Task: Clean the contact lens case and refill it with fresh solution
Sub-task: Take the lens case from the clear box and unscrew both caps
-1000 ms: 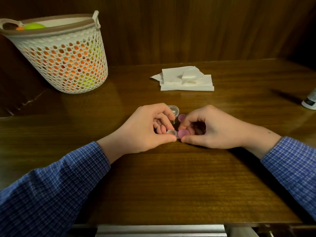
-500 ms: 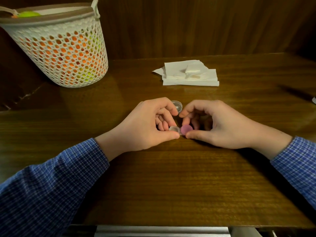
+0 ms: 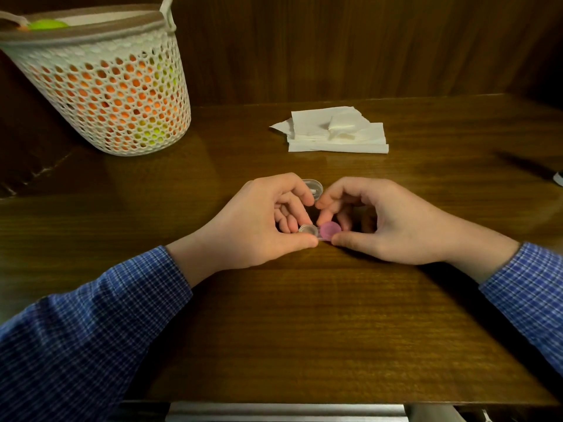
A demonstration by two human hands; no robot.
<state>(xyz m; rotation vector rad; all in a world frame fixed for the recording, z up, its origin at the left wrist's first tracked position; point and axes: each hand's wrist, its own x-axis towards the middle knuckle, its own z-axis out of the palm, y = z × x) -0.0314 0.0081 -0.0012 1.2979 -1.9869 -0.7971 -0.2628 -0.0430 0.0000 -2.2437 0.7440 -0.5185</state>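
A dark, glossy wooden worktop (image 3: 304, 315) runs back to a wall of dark wood panels (image 3: 335, 47). The lens case (image 3: 320, 231) lies near the middle of the worktop and serves as the landmark. The left hand (image 3: 262, 223) pinches its left well, which is open and clear, between thumb and curled fingers. The right hand (image 3: 387, 220) has its thumb and forefinger curled round the pink cap (image 3: 330, 229) on the right well. Just behind the case, partly hidden by the left forefinger, lies a clear cap (image 3: 313, 187). Farther behind the case and slightly to the right sits a stack of white tissues (image 3: 338, 135) with a smaller folded piece on top. Far to the back left of the case stands a white perforated basket (image 3: 106, 86), tilted, with orange and green contents showing through its holes; what they are cannot be made out. Well to the right of the case, a white object (image 3: 559, 178) is cut off by the frame edge. Both forearms wear blue checked sleeves (image 3: 91, 324). A pale strip (image 3: 286, 411) lines the worktop's near edge.
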